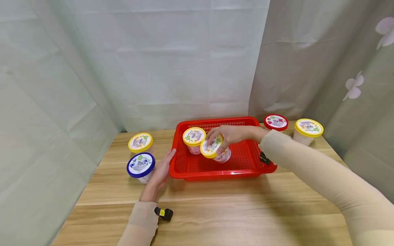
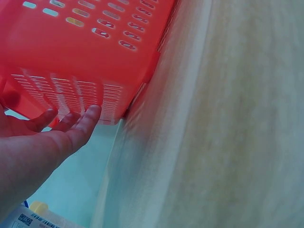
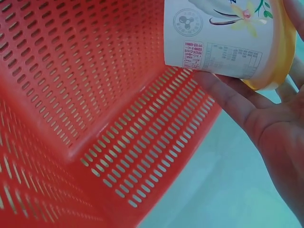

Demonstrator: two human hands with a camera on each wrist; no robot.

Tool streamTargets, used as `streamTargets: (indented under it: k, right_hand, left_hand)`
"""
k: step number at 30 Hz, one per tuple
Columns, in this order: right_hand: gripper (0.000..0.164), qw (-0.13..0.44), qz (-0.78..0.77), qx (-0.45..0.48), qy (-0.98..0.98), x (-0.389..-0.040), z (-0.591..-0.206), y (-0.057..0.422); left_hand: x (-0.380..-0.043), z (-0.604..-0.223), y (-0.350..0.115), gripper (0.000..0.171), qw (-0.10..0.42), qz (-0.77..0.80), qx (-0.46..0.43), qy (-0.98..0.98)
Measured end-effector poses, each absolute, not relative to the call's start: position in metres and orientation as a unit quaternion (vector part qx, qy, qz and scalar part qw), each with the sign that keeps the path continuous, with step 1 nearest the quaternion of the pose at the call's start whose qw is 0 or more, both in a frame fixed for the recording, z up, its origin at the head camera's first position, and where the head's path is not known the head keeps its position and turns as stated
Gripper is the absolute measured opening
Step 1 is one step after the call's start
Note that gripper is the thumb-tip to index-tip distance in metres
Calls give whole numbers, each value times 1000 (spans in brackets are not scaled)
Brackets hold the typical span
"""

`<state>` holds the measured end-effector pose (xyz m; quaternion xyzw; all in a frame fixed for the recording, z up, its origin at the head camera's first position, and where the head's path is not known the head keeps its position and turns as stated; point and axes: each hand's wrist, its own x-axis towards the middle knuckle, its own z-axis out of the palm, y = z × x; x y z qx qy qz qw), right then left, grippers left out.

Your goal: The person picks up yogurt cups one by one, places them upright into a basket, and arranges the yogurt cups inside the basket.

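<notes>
In the head view my right hand grips a yellow-lidded tub by its lid, tilted inside the red basket. Seen from the right wrist, the tub has a printed white side with a vanilla flower, and the thumb and fingers reach around its lid and side. Another yellow-lidded tub stands upright in the basket, left of the held one. My left hand is at the basket's left side; in the left wrist view its fingers lie extended against the slotted wall.
Left of the basket stand a yellow-lidded tub and a blue-lidded tub. On the right are a red-lidded tub and another yellow-lidded tub. The wooden table backs onto a pale curtain.
</notes>
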<state>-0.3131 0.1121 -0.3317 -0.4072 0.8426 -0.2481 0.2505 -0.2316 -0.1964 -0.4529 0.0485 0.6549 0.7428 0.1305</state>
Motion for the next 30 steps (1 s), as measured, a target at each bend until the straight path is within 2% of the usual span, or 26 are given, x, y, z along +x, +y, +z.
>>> streamTargets:
  k: [18, 30]
  right_hand:
    - [46, 316, -259, -405, 818, -314, -350, 99]
    - [44, 325, -269, -404, 812, -319, -352, 113]
  left_hand:
    - [-230, -452, -196, 65, 137, 744, 42, 653]
    - [-231, -450, -197, 67, 139, 740, 39, 657]
